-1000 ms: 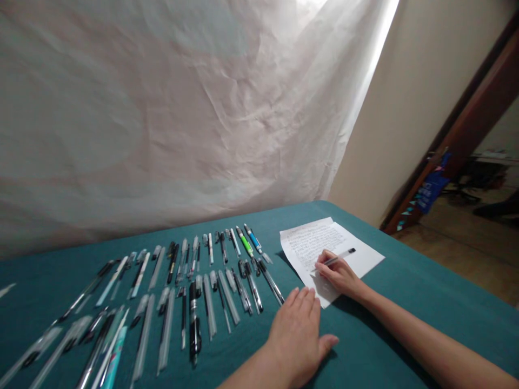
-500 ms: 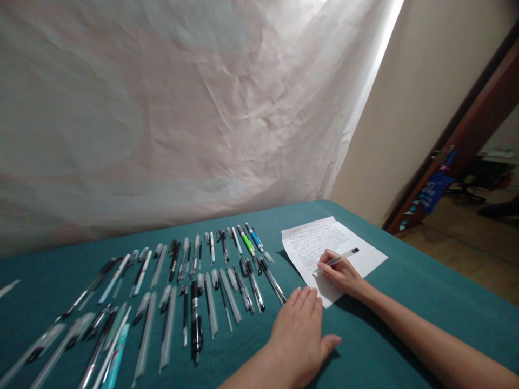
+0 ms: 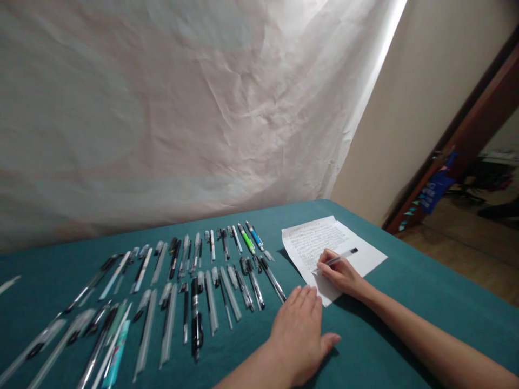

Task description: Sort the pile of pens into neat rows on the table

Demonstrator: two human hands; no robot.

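Observation:
A clear-barrelled pen with a dark end point(image 3: 345, 253) is gripped in my right hand point(image 3: 337, 272), its tip down at the lower left part of a white sheet point(image 3: 310, 235) covered in handwritten lines. Beneath that sheet, a second white paper point(image 3: 367, 253) sticks out to the right. My left hand point(image 3: 299, 329) lies flat on the green tabletop, fingers stretched toward the sheet's near corner and thumb apart, holding nothing. Just left of its fingertips lies a clear pen with a black cap point(image 3: 273, 280).
Two rows of pens, caps and refills spread over the left side of the table, among them a green pen point(image 3: 246, 239), a blue pen point(image 3: 255, 236) and a thick black pen point(image 3: 197, 319). Behind the table hangs a pale wrinkled sheet point(image 3: 182, 119). A doorway stands at far right.
Almost nothing differs. The pen in my right hand has shifted very slightly, its dark end a little to the left. My left hand stays flat in place.

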